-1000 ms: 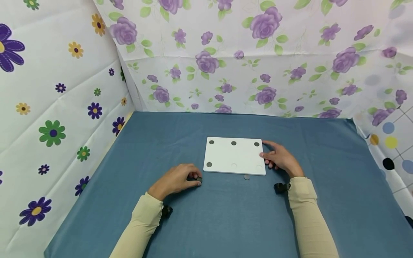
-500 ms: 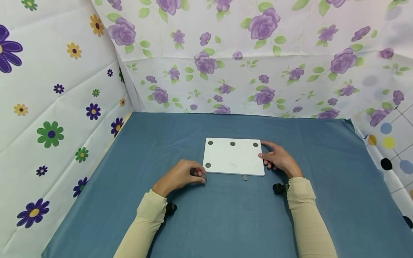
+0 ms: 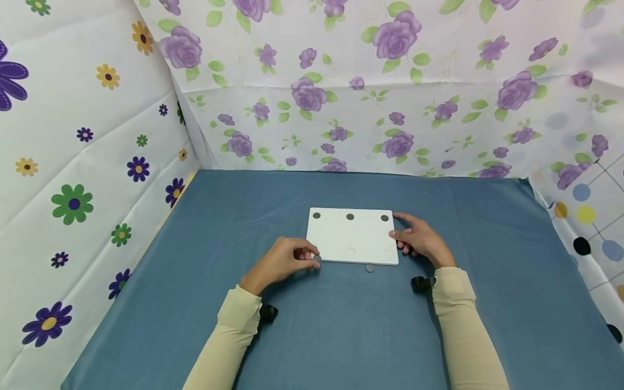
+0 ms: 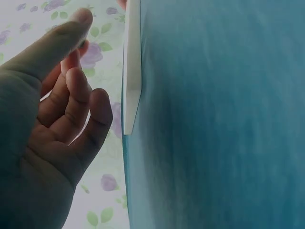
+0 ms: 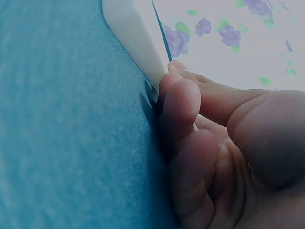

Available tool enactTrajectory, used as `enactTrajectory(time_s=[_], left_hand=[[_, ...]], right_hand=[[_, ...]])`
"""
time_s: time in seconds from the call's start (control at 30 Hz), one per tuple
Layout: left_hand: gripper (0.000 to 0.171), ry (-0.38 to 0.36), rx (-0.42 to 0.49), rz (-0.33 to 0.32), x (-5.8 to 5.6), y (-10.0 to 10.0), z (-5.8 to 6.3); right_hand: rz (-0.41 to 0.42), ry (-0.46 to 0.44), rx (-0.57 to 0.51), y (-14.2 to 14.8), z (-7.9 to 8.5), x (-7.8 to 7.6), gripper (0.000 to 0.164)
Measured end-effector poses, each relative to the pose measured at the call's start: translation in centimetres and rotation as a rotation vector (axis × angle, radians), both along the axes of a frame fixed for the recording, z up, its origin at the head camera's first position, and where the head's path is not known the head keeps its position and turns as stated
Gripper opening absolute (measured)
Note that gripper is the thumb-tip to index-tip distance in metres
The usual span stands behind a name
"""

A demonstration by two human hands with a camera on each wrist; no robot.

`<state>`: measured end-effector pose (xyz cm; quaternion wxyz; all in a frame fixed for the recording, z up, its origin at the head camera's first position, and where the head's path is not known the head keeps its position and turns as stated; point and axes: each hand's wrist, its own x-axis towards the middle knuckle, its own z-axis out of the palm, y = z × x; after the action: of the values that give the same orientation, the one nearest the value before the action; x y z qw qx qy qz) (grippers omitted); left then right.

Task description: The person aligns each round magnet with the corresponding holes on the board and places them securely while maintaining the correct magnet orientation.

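A white board (image 3: 348, 235) with round recesses lies on the blue cloth. Dark coins fill its far row, including a far-left coin (image 3: 317, 215) and a far-middle coin (image 3: 350, 216). My left hand (image 3: 280, 264) pinches a grey coin (image 3: 317, 259) between thumb and fingers, over the board's near-left corner; the hand hides that corner's recess. In the left wrist view the thumb (image 4: 55, 43) and fingers are just beside the board's edge. My right hand (image 3: 421, 238) grips the board's right edge, thumb at the side and index finger at the far corner.
A loose coin (image 3: 370, 267) lies on the cloth at the board's near edge. Two shallow recesses show in the near row. Blue cloth (image 3: 341, 336) covers the table, with a floral sheet (image 3: 351, 124) hanging behind it and another sheet at the left.
My left hand has moved right and a little away from me with its coin, from beside the board to its near-left corner. My right hand stays at the board's edge.
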<state>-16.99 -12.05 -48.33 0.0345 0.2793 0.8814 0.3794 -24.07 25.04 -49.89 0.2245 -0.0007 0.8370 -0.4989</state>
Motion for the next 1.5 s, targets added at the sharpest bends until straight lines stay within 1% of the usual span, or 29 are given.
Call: enactTrajectory(time_s=[0.17,0.37,0.57,0.63,0.83,0.97,1.07,1.2,1.27,1.5], left_hand=[[0.017,-0.011,-0.006,0.013,-0.1,0.6,0.1],[0.017,0.025,-0.02,0.01,-0.4,1.3,0.1],[0.016,0.05,-0.047,0.019,-0.9,2.1,0.2],[0.016,0.056,-0.055,0.025,-1.0,2.4,0.3],[0.016,0.043,-0.074,0.061,-0.8,3.3,0.3],[0.016,0.06,-0.088,0.069,-0.8,4.2,0.3],[0.017,0.086,-0.116,0.075,-0.8,4.7,0.3],[0.018,0.114,-0.181,0.091,-0.9,5.5,0.3],[0.018,0.118,-0.206,0.096,-1.1,5.8,0.2],[0.019,0.119,-0.247,0.093,-1.6,6.9,0.2]], right_hand=[[0.008,0.007,-0.001,0.0,0.0,0.0,0.072],[0.012,0.016,0.008,0.1,0.1,0.0,0.071],[-0.006,0.0,0.004,0.1,0.1,-0.1,0.07],[-0.005,0.01,0.008,0.1,0.0,-0.1,0.07],[-0.001,0.022,0.021,0.1,-0.1,0.0,0.07],[-0.003,0.024,0.024,0.0,-0.2,0.0,0.07],[-0.006,0.024,0.021,0.0,-0.3,0.0,0.07],[-0.003,0.024,0.014,0.0,-0.4,-0.1,0.071],[-0.004,0.022,0.012,0.1,-0.4,-0.1,0.071],[-0.01,0.016,0.008,0.1,-0.4,-0.1,0.071]])
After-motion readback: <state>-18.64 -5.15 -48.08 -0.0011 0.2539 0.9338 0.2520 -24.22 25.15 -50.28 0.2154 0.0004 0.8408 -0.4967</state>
